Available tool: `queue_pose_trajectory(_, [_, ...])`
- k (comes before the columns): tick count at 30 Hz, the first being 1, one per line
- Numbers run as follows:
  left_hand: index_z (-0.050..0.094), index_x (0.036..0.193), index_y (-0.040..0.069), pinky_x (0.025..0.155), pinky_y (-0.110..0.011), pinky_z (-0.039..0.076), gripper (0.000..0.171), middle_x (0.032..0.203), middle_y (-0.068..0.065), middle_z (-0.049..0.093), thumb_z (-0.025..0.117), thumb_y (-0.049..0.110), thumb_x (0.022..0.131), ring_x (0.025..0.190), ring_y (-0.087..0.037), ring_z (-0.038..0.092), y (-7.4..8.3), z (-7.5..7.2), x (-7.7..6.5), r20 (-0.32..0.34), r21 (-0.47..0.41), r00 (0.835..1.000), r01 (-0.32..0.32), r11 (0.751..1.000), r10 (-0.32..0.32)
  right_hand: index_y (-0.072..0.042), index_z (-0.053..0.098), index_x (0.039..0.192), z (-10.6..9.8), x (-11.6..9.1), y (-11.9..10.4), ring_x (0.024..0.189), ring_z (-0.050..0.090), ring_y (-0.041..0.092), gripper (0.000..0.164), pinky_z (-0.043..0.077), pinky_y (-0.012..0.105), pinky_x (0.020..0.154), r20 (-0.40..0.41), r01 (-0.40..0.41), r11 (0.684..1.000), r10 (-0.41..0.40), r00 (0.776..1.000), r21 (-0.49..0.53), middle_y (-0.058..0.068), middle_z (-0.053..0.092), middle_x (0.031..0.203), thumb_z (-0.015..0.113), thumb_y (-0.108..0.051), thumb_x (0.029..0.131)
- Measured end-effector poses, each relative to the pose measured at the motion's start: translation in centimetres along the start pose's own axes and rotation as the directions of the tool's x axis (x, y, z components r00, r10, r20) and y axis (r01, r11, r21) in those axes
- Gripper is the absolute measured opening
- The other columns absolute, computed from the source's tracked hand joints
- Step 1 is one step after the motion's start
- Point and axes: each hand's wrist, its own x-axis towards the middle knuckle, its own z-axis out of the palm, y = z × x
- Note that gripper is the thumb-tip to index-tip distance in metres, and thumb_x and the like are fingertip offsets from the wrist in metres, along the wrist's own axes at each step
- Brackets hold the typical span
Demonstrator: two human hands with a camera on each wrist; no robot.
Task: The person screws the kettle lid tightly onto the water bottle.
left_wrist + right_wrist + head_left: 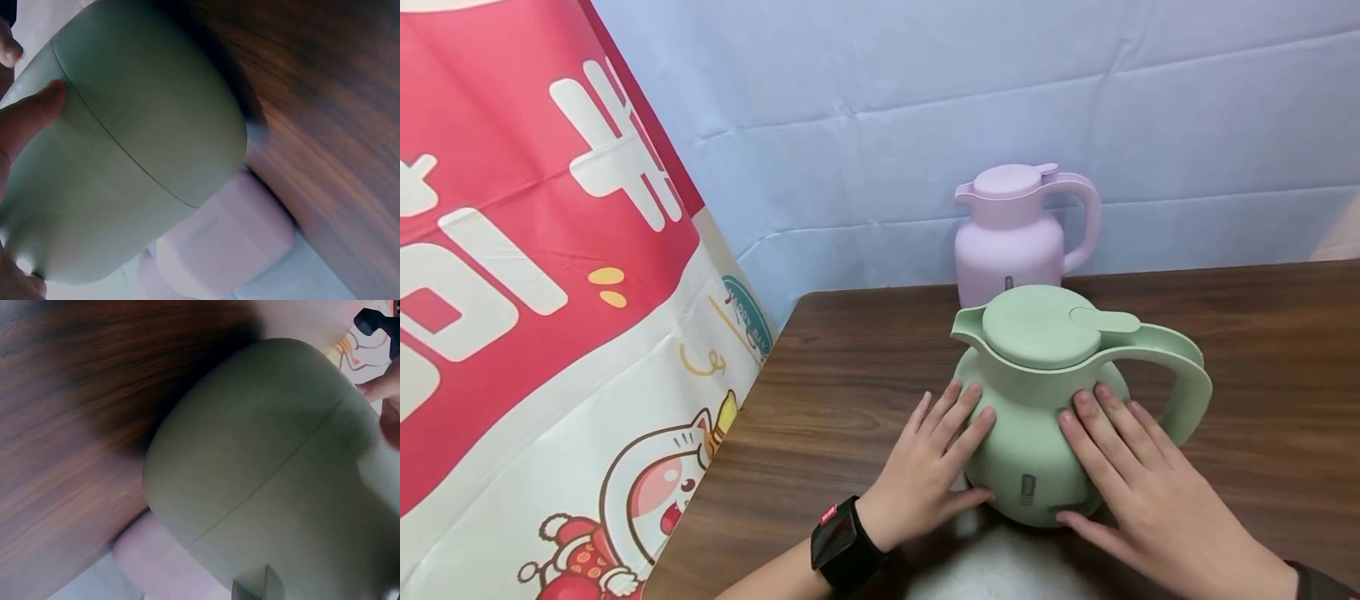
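A pale green jug (1033, 437) with a round lid stands between both hands, its spout to the left and its handle to the right. My left hand (928, 475) lies against the left side of its belly, fingers straight and spread, thumb low near the front. On the right side, my right hand (1150, 496) rests with long straight fingers on the belly, just in front of the handle. In the left wrist view a thumb (37, 112) touches the green wall near a thin seam. The right wrist view shows the jug's rounded lower body (250, 469) close over the wood.
A lilac jug (1009, 246) of the same shape stands right behind the green one, near the back edge of the brown wooden table (835, 375). Light blue cloth (880, 150) hangs behind. A red and white printed cloth (550, 350) hangs at the left.
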Motion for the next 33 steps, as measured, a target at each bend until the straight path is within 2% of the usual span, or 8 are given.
queue_pose_trajectory(6, [-0.001,0.153,0.012,0.107,-0.053,0.026,0.121,0.157,-0.013,0.008,0.082,0.045,0.072,0.144,-0.028,0.008,-0.9,0.7,2.1,0.059,-0.046,0.998,-0.007,0.999,0.01,0.009,0.04,0.137,0.4,-0.4,1.0,0.136,0.027,0.04,0.07,0.011,0.045,0.113,-0.005,-0.063,0.996,0.063,0.998,-0.055,0.026,0.036,0.144,0.03,-0.05,0.101])
queue_pose_trajectory(12, [0.012,0.152,0.009,0.107,-0.051,0.027,0.112,0.158,-0.009,-0.001,0.08,0.047,0.072,0.144,-0.025,0.001,-1.6,1.6,5.0,0.121,-0.09,0.992,-0.015,0.996,0.026,0.005,0.036,0.141,0.2,-0.8,2.8,0.137,0.025,0.04,0.078,0.009,0.052,0.112,-0.007,-0.128,0.984,0.128,0.992,-0.122,0.023,0.031,0.148,0.028,-0.059,0.097])
queue_pose_trajectory(18, [0.019,0.151,0.01,0.107,-0.049,0.029,0.104,0.158,-0.006,-0.002,0.078,0.044,0.073,0.144,-0.021,-0.005,-1.8,3.5,8.0,0.132,-0.079,0.991,-0.02,0.997,0.03,0.005,0.036,0.14,0.2,-1.4,4.8,0.135,0.026,0.042,0.087,0.012,0.058,0.109,-0.052,-0.195,0.964,0.188,0.981,-0.182,0.023,0.032,0.147,0.029,-0.068,0.092])
queue_pose_trajectory(26, [0.013,0.153,0.009,0.109,-0.043,0.026,0.108,0.158,-0.006,-0.007,0.074,0.049,0.074,0.142,-0.019,-0.014,-1.9,5.6,11.4,0.193,-0.083,0.98,-0.027,0.996,0.043,0.007,0.037,0.139,0.1,-2.3,7.0,0.135,0.027,0.042,0.096,0.014,0.064,0.106,-0.065,-0.287,0.916,0.281,0.958,-0.28,0.026,0.035,0.143,0.028,-0.073,0.088])
queue_pose_trajectory(30, [0.007,0.153,0.01,0.109,-0.039,0.027,0.11,0.157,-0.006,-0.014,0.073,0.05,0.074,0.14,-0.02,-0.02,-1.6,6.4,12.9,0.243,-0.053,0.97,-0.005,0.999,0.017,0.009,0.036,0.14,0.4,-2.3,8.0,0.133,0.029,0.045,0.1,0.015,0.067,0.104,-0.12,-0.308,0.89,0.284,0.951,-0.335,0.029,0.037,0.141,0.026,-0.075,0.086])
queue_pose_trajectory(33, [0.002,0.153,0.011,0.107,-0.038,0.029,0.111,0.156,-0.006,-0.019,0.071,0.048,0.075,0.139,-0.021,-0.022,-1.2,6.9,13.9,0.266,-0.023,0.964,0.009,1.0,-0.003,0.01,0.035,0.139,0.9,-2.0,8.6,0.131,0.032,0.046,0.105,0.017,0.069,0.101,-0.192,-0.342,0.864,0.289,0.938,-0.37,0.029,0.039,0.139,0.027,-0.079,0.083])
